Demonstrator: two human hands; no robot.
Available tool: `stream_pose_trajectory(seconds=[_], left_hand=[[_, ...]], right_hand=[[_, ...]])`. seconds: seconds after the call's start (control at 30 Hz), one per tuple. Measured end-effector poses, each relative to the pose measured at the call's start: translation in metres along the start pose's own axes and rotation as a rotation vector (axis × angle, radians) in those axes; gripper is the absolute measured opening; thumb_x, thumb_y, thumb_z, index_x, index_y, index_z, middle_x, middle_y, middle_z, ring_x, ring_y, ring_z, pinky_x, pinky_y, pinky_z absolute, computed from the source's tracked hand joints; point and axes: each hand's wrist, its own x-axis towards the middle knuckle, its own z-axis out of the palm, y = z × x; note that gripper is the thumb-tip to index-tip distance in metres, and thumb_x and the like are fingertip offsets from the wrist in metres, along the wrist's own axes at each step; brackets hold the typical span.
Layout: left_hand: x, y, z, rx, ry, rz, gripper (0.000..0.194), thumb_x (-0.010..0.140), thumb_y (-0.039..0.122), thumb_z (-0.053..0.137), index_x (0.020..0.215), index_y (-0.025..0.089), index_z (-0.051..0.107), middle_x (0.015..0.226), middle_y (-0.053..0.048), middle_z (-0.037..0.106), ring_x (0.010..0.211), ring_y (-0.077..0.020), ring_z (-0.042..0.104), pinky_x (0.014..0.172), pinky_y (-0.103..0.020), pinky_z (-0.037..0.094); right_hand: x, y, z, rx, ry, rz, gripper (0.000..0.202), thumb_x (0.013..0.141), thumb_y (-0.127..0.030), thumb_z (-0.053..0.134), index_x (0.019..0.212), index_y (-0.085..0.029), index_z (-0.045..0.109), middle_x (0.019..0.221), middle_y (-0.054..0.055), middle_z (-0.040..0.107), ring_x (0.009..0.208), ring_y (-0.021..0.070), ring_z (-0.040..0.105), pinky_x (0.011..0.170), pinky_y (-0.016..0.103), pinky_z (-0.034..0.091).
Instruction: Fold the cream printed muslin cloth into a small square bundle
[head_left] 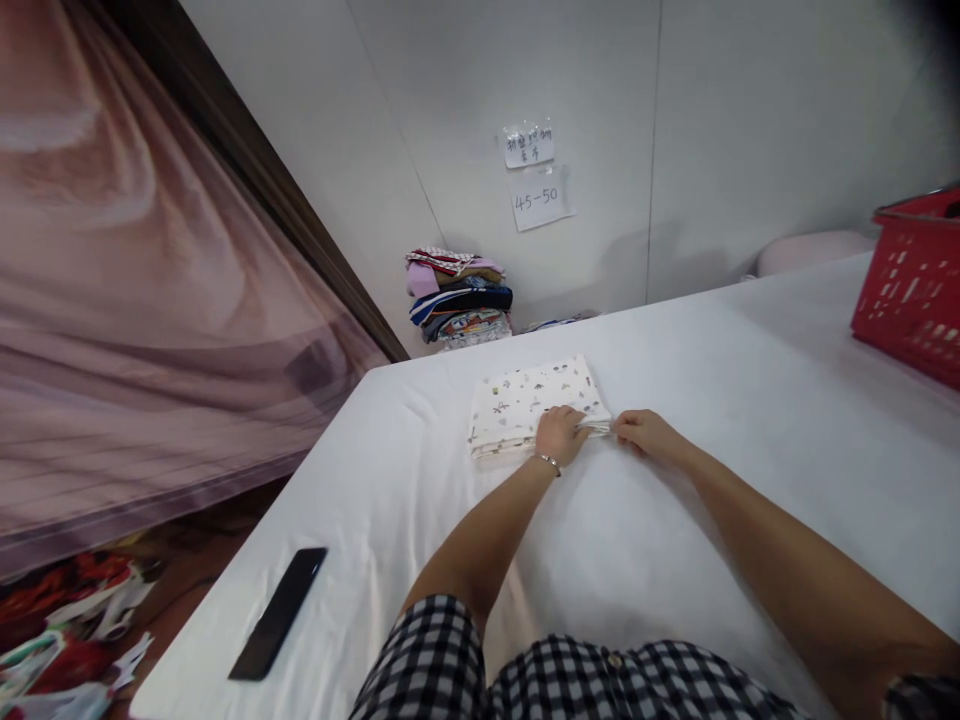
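Observation:
A white cloth with a small print (525,395) lies folded in a flat, layered rectangle on the white-covered table. Resting on its near right part is my left hand (561,433), with a bracelet at the wrist, its fingers over the top layer and the thumb towards the right edge. At the cloth's near right corner, my right hand (637,430) has its fingertips pinched together on the edge of the fabric.
A black phone (277,615) lies at the table's left front. A red basket (915,285) stands at the right edge. Behind the table (390,450), folded clothes (461,295) are stacked against the wall. A pink curtain (150,250) hangs at the left.

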Motion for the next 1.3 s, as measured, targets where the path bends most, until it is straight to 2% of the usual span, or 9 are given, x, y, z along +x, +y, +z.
stream_pose_trajectory(seconds=[0.07,0.27,0.47,0.6,0.7,0.87,0.97,1.13,1.3], left_hand=[[-0.002,0.0,-0.001,-0.035,0.006,0.001,0.025,0.085,0.038,0.056,0.104,0.023,0.063,0.102,-0.002,0.063,0.096,-0.019,0.053,0.084,-0.033,0.042],[-0.001,0.007,-0.002,-0.13,0.055,-0.026,0.034,0.08,0.043,0.062,0.108,0.024,0.062,0.107,-0.003,0.061,0.1,-0.0186,0.052,0.087,-0.033,0.042],[0.013,0.014,0.001,-0.113,0.017,0.0,0.022,0.082,0.037,0.06,0.099,0.024,0.066,0.099,-0.003,0.063,0.096,-0.0189,0.053,0.085,-0.033,0.042],[0.019,0.014,0.002,-0.141,-0.042,-0.055,0.02,0.086,0.038,0.054,0.09,0.024,0.068,0.091,-0.002,0.064,0.09,-0.0178,0.054,0.081,-0.032,0.042],[0.021,0.014,-0.001,-0.143,-0.057,-0.047,0.023,0.089,0.036,0.049,0.086,0.022,0.067,0.088,-0.002,0.063,0.088,-0.0171,0.053,0.078,-0.03,0.042],[0.02,0.013,-0.011,-0.096,0.007,0.003,0.026,0.093,0.033,0.043,0.086,0.02,0.064,0.088,-0.003,0.062,0.087,-0.0159,0.052,0.078,-0.029,0.04],[0.017,0.012,-0.014,-0.023,0.007,0.081,0.027,0.094,0.033,0.04,0.087,0.02,0.063,0.09,-0.004,0.061,0.088,-0.0165,0.052,0.078,-0.03,0.04],[0.009,0.012,-0.009,0.059,-0.042,0.17,0.025,0.093,0.035,0.041,0.093,0.02,0.061,0.096,-0.005,0.06,0.093,-0.0181,0.052,0.079,-0.032,0.04],[0.008,0.015,-0.011,0.111,-0.065,0.175,0.026,0.085,0.038,0.054,0.103,0.021,0.057,0.101,-0.006,0.059,0.095,-0.0203,0.052,0.079,-0.033,0.041]], right_hand=[[0.0,-0.004,0.001,0.052,-0.02,0.029,0.016,0.073,-0.029,0.054,0.064,-0.017,0.057,0.053,-0.003,0.057,0.038,0.0064,0.043,0.042,0.02,0.032],[-0.001,-0.005,0.005,0.178,-0.136,0.217,0.02,0.073,-0.035,0.061,0.071,-0.015,0.059,0.066,0.004,0.067,0.035,0.0055,0.043,0.034,0.021,0.02],[-0.001,-0.006,0.005,0.249,-0.105,0.281,0.02,0.073,-0.033,0.063,0.067,-0.015,0.058,0.059,0.004,0.066,0.035,0.0056,0.044,0.032,0.019,0.022],[-0.002,-0.007,0.01,0.284,-0.087,0.271,0.022,0.073,-0.034,0.063,0.064,-0.015,0.057,0.055,0.003,0.063,0.035,0.0061,0.045,0.032,0.019,0.021],[0.001,-0.004,0.015,0.288,-0.038,0.225,0.025,0.073,-0.033,0.062,0.058,-0.016,0.054,0.049,0.001,0.059,0.034,0.0061,0.043,0.032,0.02,0.021],[0.005,0.0,0.017,0.423,0.039,0.13,0.021,0.069,-0.029,0.061,0.055,-0.017,0.05,0.046,-0.002,0.054,0.035,0.0063,0.045,0.034,0.02,0.024],[0.005,-0.002,0.016,0.463,0.048,0.147,0.021,0.067,-0.028,0.061,0.054,-0.018,0.048,0.045,-0.003,0.051,0.035,0.006,0.043,0.033,0.02,0.022],[0.004,-0.002,0.018,0.479,0.048,0.165,0.021,0.066,-0.03,0.061,0.056,-0.019,0.047,0.045,-0.003,0.049,0.035,0.0061,0.041,0.033,0.021,0.02],[0.002,-0.005,0.018,0.477,0.032,0.105,0.024,0.066,-0.035,0.063,0.057,-0.018,0.049,0.048,-0.003,0.05,0.037,0.0055,0.041,0.035,0.02,0.023]])
